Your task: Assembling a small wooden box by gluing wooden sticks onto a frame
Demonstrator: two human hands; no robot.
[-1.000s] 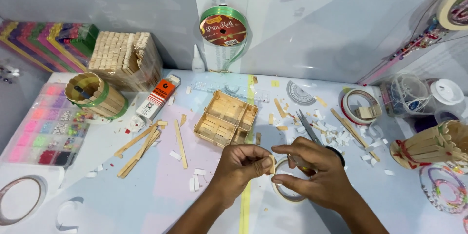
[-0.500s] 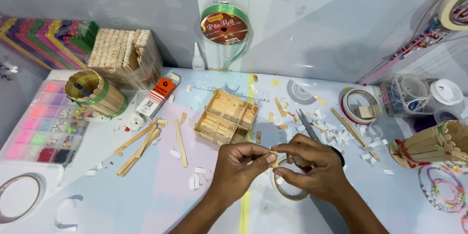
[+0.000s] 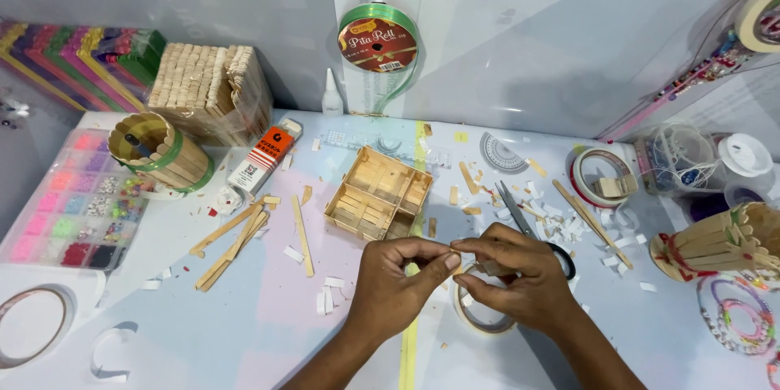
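1. Looking down, we see the pale blue and pink worktable [image 3: 203, 333] spread wide under everything, littered with white paper scraps and wood chips.
2. At the back left a plastic-wrapped block of pale wooden sticks [image 3: 213, 89] stands against the wall, with a round stick-built pot banded in green [image 3: 161, 150] just in front of it.
3. A clear bead organiser with pink and red compartments [image 3: 69, 211] lies along the left edge.
4. A shallow square tray built of wooden sticks [image 3: 380, 193] sits mid-table, just beyond our hands.
5. Loose long wooden sticks [image 3: 231, 242] lie left of that tray, well apart from our hands.
6. Our left hand [image 3: 394, 288] and right hand [image 3: 520, 276] meet at the fingertips above a roll of clear tape [image 3: 479, 317] that lies flat, partly hidden by the right hand.
7. Grey scissors [image 3: 516, 211] lie just behind the right hand, their handles covered by it.
8. Both hands pinch together on a short pale wooden stick piece [image 3: 486, 266], held between them above the table; most of it is hidden by the right fingers.
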